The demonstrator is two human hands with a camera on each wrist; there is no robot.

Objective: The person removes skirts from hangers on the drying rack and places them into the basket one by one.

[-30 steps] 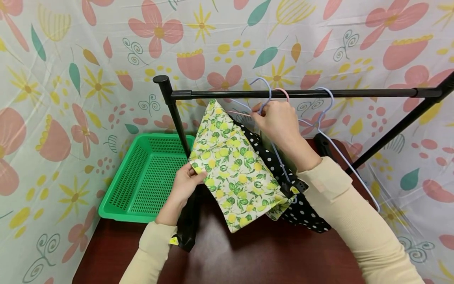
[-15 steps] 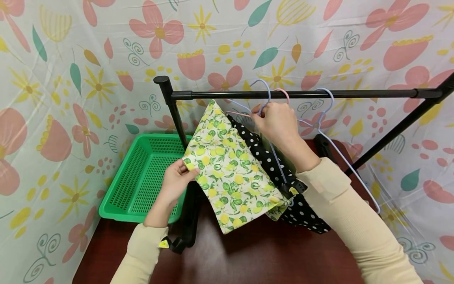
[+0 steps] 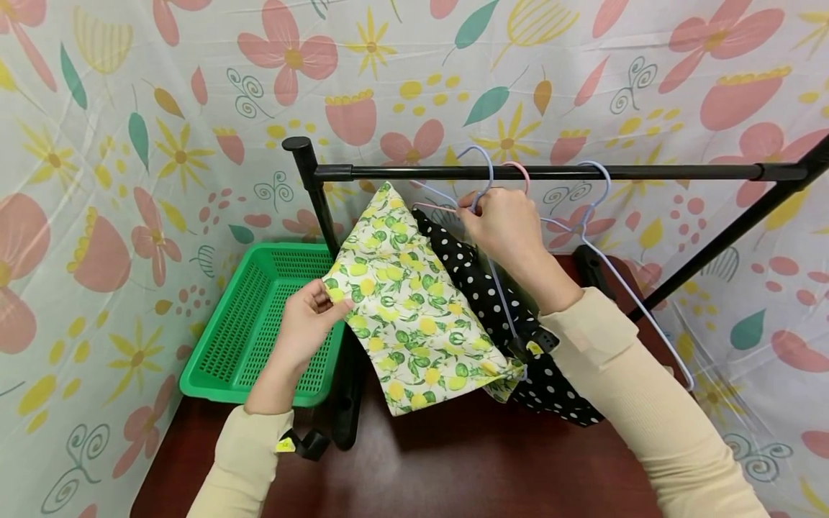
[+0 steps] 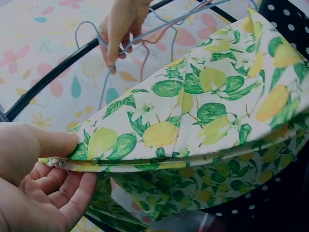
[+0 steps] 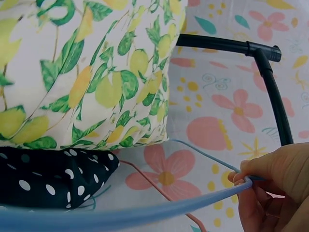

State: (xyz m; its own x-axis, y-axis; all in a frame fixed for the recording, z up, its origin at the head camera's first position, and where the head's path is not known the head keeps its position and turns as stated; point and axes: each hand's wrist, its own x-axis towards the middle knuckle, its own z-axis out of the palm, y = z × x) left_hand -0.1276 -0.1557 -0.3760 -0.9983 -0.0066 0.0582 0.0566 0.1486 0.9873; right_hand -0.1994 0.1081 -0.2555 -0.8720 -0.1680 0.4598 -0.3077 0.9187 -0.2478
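Observation:
A white cloth with a lemon-and-leaf print (image 3: 414, 309) drapes over one arm of a light blue hanger (image 3: 484, 160), whose hook sits over the black rail. My left hand (image 3: 304, 316) pinches the cloth's left edge between thumb and fingers; the left wrist view shows the folded hem (image 4: 145, 164) there. My right hand (image 3: 508, 223) pinches the hanger at the base of its hook, just below the rail. Behind hangs a black cloth with white dots (image 3: 466, 266) on a pink hanger (image 3: 520, 170). Part of the blue hanger is hidden under the lemon cloth.
A black rack with a top rail (image 3: 401, 173) spans the view. A second bluish hanger (image 3: 586, 208) hangs from it at the right. Left of the rack stands a green perforated basket (image 3: 223, 324) on the dark red table (image 3: 453, 475). Floral fabric (image 3: 214, 108) covers the walls.
My left hand has moved left and slightly up, drawing the lemon cloth's edge with it so the cloth spreads wider. My right hand stays on the hanger under the rail.

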